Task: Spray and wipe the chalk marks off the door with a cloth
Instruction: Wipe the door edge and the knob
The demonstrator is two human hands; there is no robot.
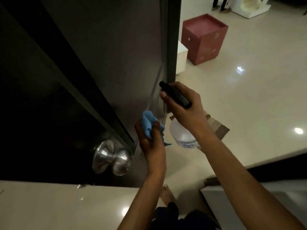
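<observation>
A dark door (116, 47) stands ajar in front of me, seen from above, with a metal round knob (111, 158) on its edge side. My left hand (152, 143) grips a bunched blue cloth (148, 123) close to the door face, just right of the door's edge. My right hand (182, 105) holds a spray bottle by its black trigger head (174, 94), whose nozzle points at the door. The translucent bottle body (181, 135) hangs below that hand. Faint pale streaks run down the door near the nozzle.
Glossy cream floor tiles (257, 97) spread to the right. A red cube-shaped box (204, 39) and a light wooden piece stand beyond the door. A person's legs show at the top right. My bare foot (167, 194) is on the floor below.
</observation>
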